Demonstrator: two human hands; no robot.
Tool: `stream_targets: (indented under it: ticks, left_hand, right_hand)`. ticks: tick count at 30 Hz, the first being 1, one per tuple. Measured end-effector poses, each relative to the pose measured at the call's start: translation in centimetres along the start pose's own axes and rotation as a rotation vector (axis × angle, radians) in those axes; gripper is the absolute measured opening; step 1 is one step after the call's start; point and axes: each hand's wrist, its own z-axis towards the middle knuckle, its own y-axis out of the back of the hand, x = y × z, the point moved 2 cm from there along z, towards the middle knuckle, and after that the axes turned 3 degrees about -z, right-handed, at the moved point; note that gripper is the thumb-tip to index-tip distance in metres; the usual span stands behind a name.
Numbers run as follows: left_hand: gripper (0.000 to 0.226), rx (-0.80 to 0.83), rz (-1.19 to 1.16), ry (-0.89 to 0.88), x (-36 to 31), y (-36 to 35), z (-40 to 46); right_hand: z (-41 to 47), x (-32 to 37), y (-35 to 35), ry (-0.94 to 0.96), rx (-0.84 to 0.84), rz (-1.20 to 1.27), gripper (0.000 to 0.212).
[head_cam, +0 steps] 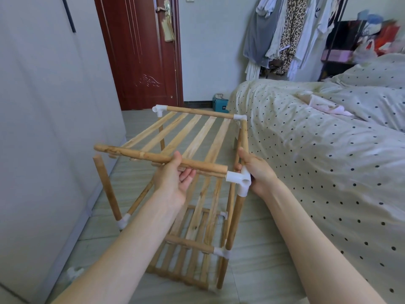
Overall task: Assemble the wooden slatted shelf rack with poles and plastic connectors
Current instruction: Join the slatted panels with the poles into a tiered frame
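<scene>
The wooden rack stands on the floor between a wall and a bed. Its top slatted shelf (192, 130) is tilted, the near rail (140, 155) raised off the near-left upright pole (107, 187), whose top is bare. My left hand (175, 178) grips that near rail from below near its right end. My right hand (256, 170) holds the white plastic corner connector (240, 179) that joins the rail, the right side pole and the near-right upright. Lower slatted shelves (192, 244) sit beneath with white connectors at their corners.
A loose white connector (73, 273) lies on the floor at the lower left by the white wall panel (43, 128). The bed with its dotted cover (317, 161) is close on the right. A red door (140, 51) and hanging clothes (285, 34) are behind.
</scene>
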Motion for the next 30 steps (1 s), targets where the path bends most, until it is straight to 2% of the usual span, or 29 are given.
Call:
stream_targets:
  ticks: [5,9,17,25,30]
  left_hand:
    - [0.013,0.043,0.043,-0.015,-0.6,-0.3,-0.5]
    - [0.01,0.01,0.074,-0.025,-0.7,-0.1,-0.4]
    - [0.01,-0.05,0.127,-0.041,-0.1,0.2,0.1]
    - [0.026,-0.028,0.129,-0.03,0.1,0.6,0.0]
    - [0.01,-0.048,0.13,-0.014,-0.2,0.7,0.0]
  right_hand:
    - [0.0,-0.2,0.1,0.016,-0.007,-0.007,0.017]
    - [0.0,-0.3,-0.1,0.02,-0.011,0.001,0.022]
    - [-0.1,-0.2,-0.1,0.007,-0.045,0.022,0.015]
    - [0.0,-0.2,-0.4,0.001,-0.134,0.046,0.015]
    - [0.5,-0.3,-0.9,0.022,-0.182,0.039,0.014]
